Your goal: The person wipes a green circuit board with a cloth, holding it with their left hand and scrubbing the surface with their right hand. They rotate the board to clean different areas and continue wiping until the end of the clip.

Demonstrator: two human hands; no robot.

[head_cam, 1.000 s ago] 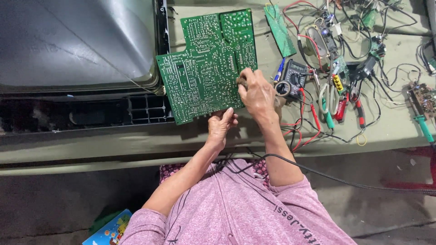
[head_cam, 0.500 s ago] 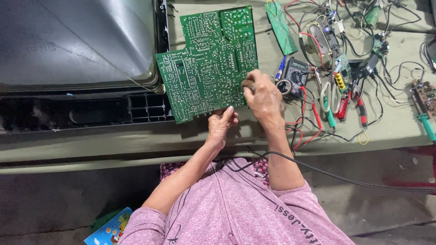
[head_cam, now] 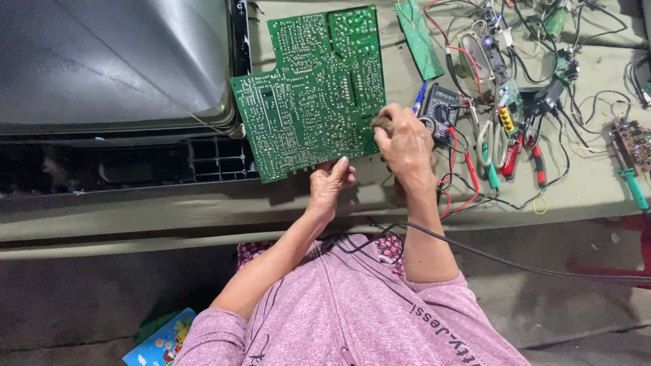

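Large green circuit board (head_cam: 312,91) sits upper centre of frame, solder side up, tilted a bit, its left edge over the rim of a grey TV set (head_cam: 115,61) at upper left; its lower edge is at the tabletop (head_cam: 380,183) front. Left hand (head_cam: 330,186) at centre, just below the board, fingers curled, thumb tip up against the board's lower edge; gripping it there, so far as can be seen. Right hand (head_cam: 405,144) right of centre, closed round a small dark object at the board's right edge; can't tell what the object is. Just right of that hand: black multimeter (head_cam: 439,112) w/ red and black leads; beyond it pliers w/ red handles (head_cam: 515,152), loose wires, small boards; narrow green board strip (head_cam: 419,39) at top centre-right; green-handled tool (head_cam: 634,186) far right. Black cable (head_cam: 515,261) runs from lower centre to right edge, across the pink sleeve.
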